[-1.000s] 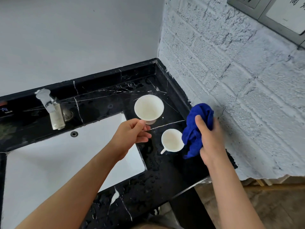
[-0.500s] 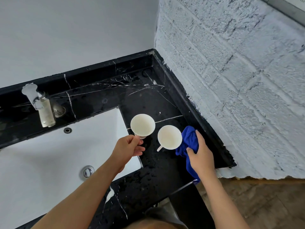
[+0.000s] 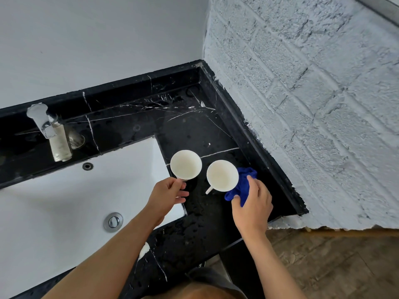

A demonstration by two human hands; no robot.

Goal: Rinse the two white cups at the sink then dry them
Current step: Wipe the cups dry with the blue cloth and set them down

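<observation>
- Right hand (image 3: 252, 203) nearest, fingers curled tight around a bunched blue cloth (image 3: 241, 186), pressing it on the black marble countertop (image 3: 194, 223) just right of the right white cup (image 3: 222, 175); cloth touching that cup's side.
- Left hand (image 3: 167, 195) at the sink's right corner, thumb and fingers pinched narrowly on the handle of the left white cup (image 3: 185, 164).
- Both cups upright, mouths facing up, side by side on wet stone, close but apart; right cup's handle pointing toward the near left, left cup's handle hidden in the grip.
- White basin (image 3: 54, 201) left of the cups, chrome drain plug (image 3: 113, 221) near, overflow hole (image 3: 87, 166) beyond.
- Chrome faucet (image 3: 53, 134) at the far left, spout angled toward the basin.
- Painted brick wall (image 3: 313, 104) at right; no readable writing anywhere.
</observation>
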